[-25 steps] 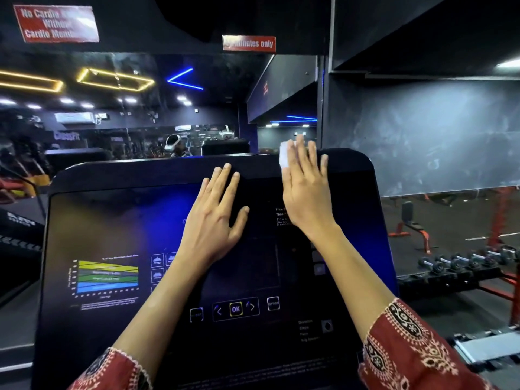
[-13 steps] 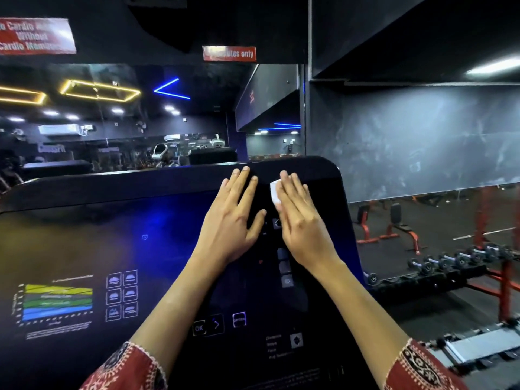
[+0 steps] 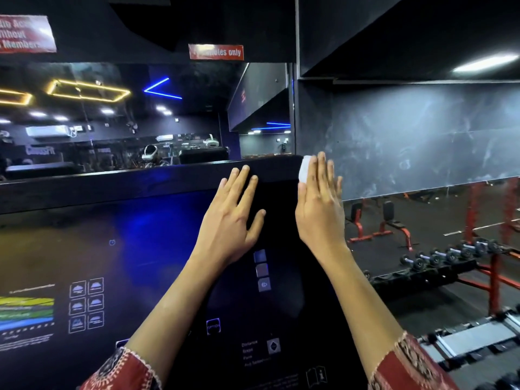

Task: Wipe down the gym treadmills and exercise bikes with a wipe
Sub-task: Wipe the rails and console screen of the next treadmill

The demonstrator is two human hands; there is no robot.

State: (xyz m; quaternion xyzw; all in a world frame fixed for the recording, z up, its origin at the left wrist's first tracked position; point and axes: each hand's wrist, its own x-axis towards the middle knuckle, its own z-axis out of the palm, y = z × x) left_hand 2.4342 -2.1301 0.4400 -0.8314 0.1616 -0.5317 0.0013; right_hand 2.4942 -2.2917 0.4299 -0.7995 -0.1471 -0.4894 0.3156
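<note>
Now wipe [image 3: 304, 168] under right hand [image 3: 318, 209]

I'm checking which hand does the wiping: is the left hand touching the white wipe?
Apart. The head view shows dark treadmill console between the left hand and the white wipe, which lies under the right hand.

The treadmill console [image 3: 157, 235] was black, glossy, lit. A white wipe [image 3: 304, 168] lay against its upper right corner.

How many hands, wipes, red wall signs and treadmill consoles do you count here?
Bare hands: 2, left hand and right hand
White folded wipe: 1
Red rectangular wall signs: 2
Black glossy treadmill console: 1
Total: 6
</note>
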